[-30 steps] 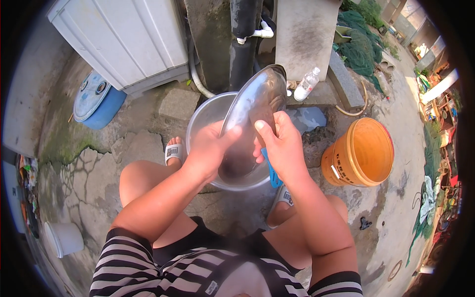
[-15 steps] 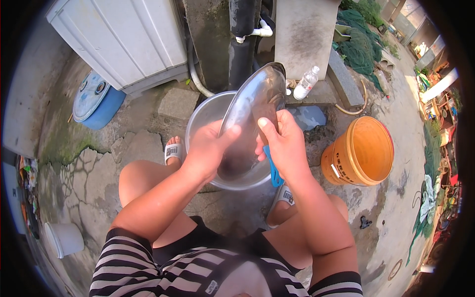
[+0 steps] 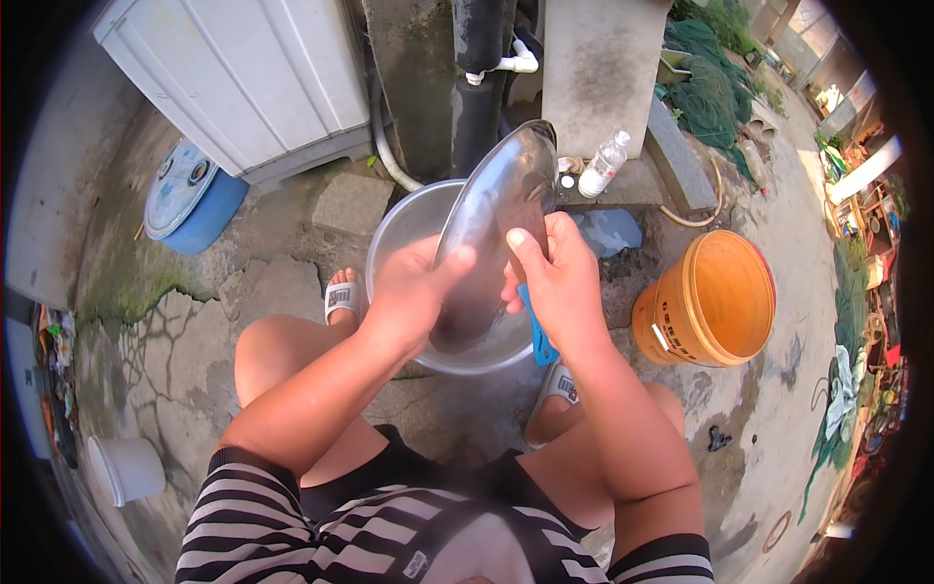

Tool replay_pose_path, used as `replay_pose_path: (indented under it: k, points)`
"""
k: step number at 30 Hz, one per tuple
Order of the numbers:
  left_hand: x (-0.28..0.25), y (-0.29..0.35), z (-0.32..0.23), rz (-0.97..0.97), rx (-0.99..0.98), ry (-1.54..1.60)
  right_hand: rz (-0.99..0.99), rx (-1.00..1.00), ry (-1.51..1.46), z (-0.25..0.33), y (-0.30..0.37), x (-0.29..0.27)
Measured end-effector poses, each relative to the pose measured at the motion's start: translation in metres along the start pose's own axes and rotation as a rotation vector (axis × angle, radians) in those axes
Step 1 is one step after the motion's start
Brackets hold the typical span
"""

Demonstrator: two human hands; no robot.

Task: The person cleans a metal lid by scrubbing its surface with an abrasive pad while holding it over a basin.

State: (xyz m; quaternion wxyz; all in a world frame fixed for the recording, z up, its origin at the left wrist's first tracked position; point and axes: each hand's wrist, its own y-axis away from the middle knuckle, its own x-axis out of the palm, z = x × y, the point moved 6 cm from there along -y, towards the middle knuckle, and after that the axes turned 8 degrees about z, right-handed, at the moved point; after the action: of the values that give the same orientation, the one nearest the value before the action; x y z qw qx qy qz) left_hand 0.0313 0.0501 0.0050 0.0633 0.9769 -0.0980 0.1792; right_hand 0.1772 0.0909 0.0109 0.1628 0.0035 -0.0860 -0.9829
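Observation:
Over a wide translucent plastic basin (image 3: 389, 243) I hold up a shiny, shallow metal bowl (image 3: 486, 200), tilted steeply on its edge. My left hand (image 3: 413, 287) is closed on the bowl's near left rim, thumb on top. My right hand (image 3: 555, 282) is closed round a tool with a blue handle (image 3: 540, 336) at the bowl's right side. The handle's end sticks out below my fist. The tool's working end is hidden by my fingers and the bowl, so its kind cannot be told.
An orange bucket (image 3: 671, 311) stands to the right. Beyond the basin are a clear plastic bottle (image 3: 603, 165), a concrete block (image 3: 352, 204) and a dark pillar with pipes (image 3: 477, 117). A blue drum (image 3: 199, 209) and a small white bucket (image 3: 131, 469) are at the left.
The metal bowl's top edge has shifted slightly left. The blue handle has moved a little within view; both hands keep their grips.

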Motion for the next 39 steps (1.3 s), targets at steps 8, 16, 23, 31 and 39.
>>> replay_pose_path:
  k: [8, 16, 23, 31, 39]
  points:
    - [-0.002, 0.0, 0.002, 0.0, 0.017, 0.073, -0.01, -0.023, 0.019, 0.003, 0.001, -0.001]
    - [-0.002, 0.0, 0.002, -0.047, 0.006, -0.021, 0.0, -0.016, 0.01, 0.004, -0.001, -0.001]
    - [0.001, -0.001, 0.001, -0.024, 0.019, 0.012, 0.01, -0.001, -0.036, 0.002, -0.002, 0.0]
    - [0.004, 0.0, -0.003, 0.003, 0.033, -0.017, 0.026, 0.019, -0.085, 0.001, -0.003, 0.002]
    - [0.007, 0.001, -0.007, 0.003, 0.043, -0.015, 0.027, 0.032, -0.107, -0.004, -0.003, 0.001]
